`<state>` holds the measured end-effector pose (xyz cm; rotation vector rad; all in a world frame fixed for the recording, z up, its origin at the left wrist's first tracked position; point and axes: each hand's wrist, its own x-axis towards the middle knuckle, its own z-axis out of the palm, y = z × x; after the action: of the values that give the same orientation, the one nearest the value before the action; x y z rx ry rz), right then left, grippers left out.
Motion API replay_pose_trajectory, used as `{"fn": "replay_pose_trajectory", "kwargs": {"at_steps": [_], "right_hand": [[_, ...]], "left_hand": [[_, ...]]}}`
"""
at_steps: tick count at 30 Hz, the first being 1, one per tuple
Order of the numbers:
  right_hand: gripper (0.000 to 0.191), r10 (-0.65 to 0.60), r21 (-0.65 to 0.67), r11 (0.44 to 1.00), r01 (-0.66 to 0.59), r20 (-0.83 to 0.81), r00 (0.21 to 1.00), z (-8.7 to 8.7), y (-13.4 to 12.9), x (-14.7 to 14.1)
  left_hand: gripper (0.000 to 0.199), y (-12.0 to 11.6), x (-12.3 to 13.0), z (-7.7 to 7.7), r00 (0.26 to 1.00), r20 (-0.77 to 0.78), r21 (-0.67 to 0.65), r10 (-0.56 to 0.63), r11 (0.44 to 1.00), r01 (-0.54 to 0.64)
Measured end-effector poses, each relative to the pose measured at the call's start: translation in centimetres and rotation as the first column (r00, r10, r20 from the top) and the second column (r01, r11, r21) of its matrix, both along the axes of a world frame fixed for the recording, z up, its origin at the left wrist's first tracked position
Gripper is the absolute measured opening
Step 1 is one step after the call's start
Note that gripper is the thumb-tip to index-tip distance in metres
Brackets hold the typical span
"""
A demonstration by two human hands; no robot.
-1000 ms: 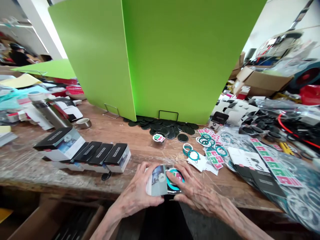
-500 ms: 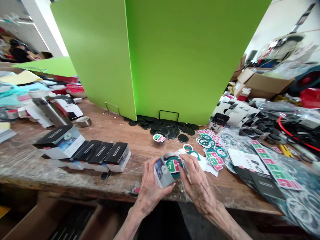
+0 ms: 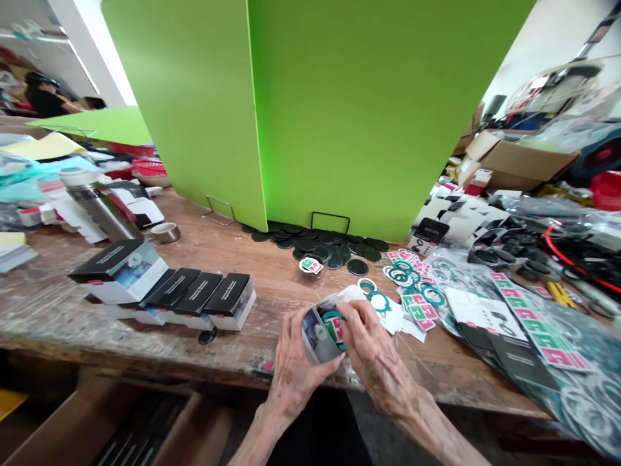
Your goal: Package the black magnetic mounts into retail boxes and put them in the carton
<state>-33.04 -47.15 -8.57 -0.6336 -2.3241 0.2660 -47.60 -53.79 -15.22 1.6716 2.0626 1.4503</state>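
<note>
My left hand (image 3: 295, 362) is wrapped round a small grey-and-white box (image 3: 317, 338), which is tilted with its open end toward the right. Inside that opening sit a teal ring and a green-and-pink sticker (image 3: 338, 329). The fingers of my right hand (image 3: 371, 349) are bent at the box's mouth, pressed on the ring and sticker, their tips partly hidden. Beyond the hands, a clear round item topped with a sticker (image 3: 310, 265) lies by a pile of black discs (image 3: 330, 249). Teal rings (image 3: 378, 301) and white paper lie just right of the box.
Closed black-topped boxes (image 3: 230, 294) stand at the left, one larger box (image 3: 121, 268) on top. Green panels (image 3: 339, 116) rise behind the discs. Sticker sheets (image 3: 538, 323) and plastic bags crowd the right; a metal flask (image 3: 104, 210) stands far left. A person (image 3: 46, 97) sits in the background.
My right fingers have moved further into the box's mouth, with the ring and sticker deeper inside. The box has turned slightly, and the whole view has shifted a little.
</note>
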Motion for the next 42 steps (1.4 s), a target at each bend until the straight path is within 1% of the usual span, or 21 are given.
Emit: {"fn": "replay_pose_trajectory", "kwargs": {"at_steps": [3,7,10,11,13,16,17,19,21,23,24,26,27,28,30,31,32,35,38,40,42], "right_hand": [[0.032,0.014,-0.017,1.0,-0.013,0.024,1.0,0.0,-0.5,-0.4],[0.034,0.093,-0.077,0.994,-0.078,0.222,0.971,-0.4,-0.7,-0.7],[0.034,0.135,0.01,0.99,-0.142,0.256,0.957,-1.7,-0.8,-0.8],[0.033,0.132,0.053,0.987,-0.149,0.244,0.961,-2.3,-0.9,-0.8],[0.03,0.121,0.147,0.977,-0.156,0.226,0.967,-3.2,-1.4,-1.0],[0.024,0.118,0.232,0.958,-0.169,0.217,0.969,-3.3,-2.5,-1.2],[0.023,0.131,0.23,0.957,-0.178,0.207,0.97,-2.9,-2.7,-1.1],[0.021,0.125,0.172,0.974,-0.149,0.145,0.981,-2.0,-2.4,-0.4],[0.023,0.046,0.104,0.993,-0.05,0.037,0.998,-1.4,-1.0,1.2],[0.026,-0.105,0.063,0.992,0.107,-0.034,0.994,-1.7,1.5,3.4],[0.027,-0.179,0.054,0.982,0.181,-0.041,0.983,-2.3,3.0,4.5],[0.029,-0.316,0.097,0.946,0.309,0.077,0.946,-4.4,6.2,6.3],[0.031,-0.338,0.103,0.939,0.328,0.107,0.935,-5.7,7.7,7.0],[0.033,-0.362,0.114,0.93,0.348,0.144,0.921,-7.0,8.9,7.5],[0.036,-0.392,0.127,0.92,0.372,0.224,0.892,-9.3,10.5,8.1],[0.035,-0.408,0.137,0.913,0.385,0.264,0.874,-10.2,10.9,8.3],[0.033,-0.418,0.147,0.909,0.391,0.298,0.858,-10.8,11.1,8.4],[0.034,-0.422,0.15,0.906,0.395,0.313,0.851,-11.4,11.4,8.6],[0.035,-0.407,0.108,0.913,0.393,0.305,0.861,-11.1,11.7,8.5],[0.037,-0.415,0.076,0.908,0.412,0.304,0.858,-10.9,11.9,8.4],[0.039,-0.438,0.055,0.896,0.441,0.284,0.853,-10.7,12.1,8.4]], "left_hand": [[0.082,0.2,0.3,-0.3,0.999,0.023,0.01,0.032,0.999,-0.032],[0.075,0.9,1.8,-1.6,0.989,0.112,0.051,0.099,0.993,-0.105],[0.062,0.8,2.4,-2.7,0.96,0.243,0.061,0.136,0.986,-0.156],[0.063,0.5,2.2,-2.8,0.952,0.293,0.05,0.093,0.992,-0.112],[0.071,-0.3,0.8,-2.5,0.929,0.365,0.004,-0.061,0.998,0.064],[0.083,-0.9,-2.0,-1.4,0.866,0.409,-0.104,-0.289,0.927,0.359],[0.081,-0.7,-2.7,-1.1,0.848,0.425,-0.136,-0.318,0.903,0.407],[0.071,0.0,-3.0,-0.8,0.829,0.466,-0.177,-0.308,0.886,0.428],[0.063,0.7,-2.1,-0.8,0.832,0.499,-0.183,-0.244,0.908,0.376],[0.063,0.9,-1.0,-0.5,0.824,0.515,-0.168,-0.236,0.915,0.367],[0.07,0.9,-0.6,-0.2,0.808,0.525,-0.159,-0.267,0.902,0.402],[0.086,0.9,-0.7,0.9,0.763,0.551,-0.135,-0.338,0.866,0.481],[0.089,1.2,-1.3,1.7,0.752,0.562,-0.127,-0.344,0.862,0.49],[0.086,1.7,-2.1,2.6,0.77,0.555,-0.131,-0.315,0.881,0.454],[0.063,3.7,-4.3,4.2,0.86,0.484,-0.163,-0.159,0.95,0.268],[0.053,5.3,-5.5,4.9,0.915,0.4,-0.199,-0.054,0.969,0.144],[0.046,7.3,-6.6,5.4,0.942,0.335,-0.227,0.03,0.973,0.05],[0.033,13.8,-8.9,5.9,0.97,0.164,-0.324,0.179,0.939,-0.118],[0.031,19.2,-8.9,5.7,0.985,-0.033,-0.422,0.17,0.891,-0.168],[0.034,21.5,-8.1,5.5,0.984,-0.146,-0.482,0.101,0.861,-0.16],[0.035,22.9,-7.3,5.5,0.974,-0.225,-0.549,0.031,0.822,-0.153]]}}
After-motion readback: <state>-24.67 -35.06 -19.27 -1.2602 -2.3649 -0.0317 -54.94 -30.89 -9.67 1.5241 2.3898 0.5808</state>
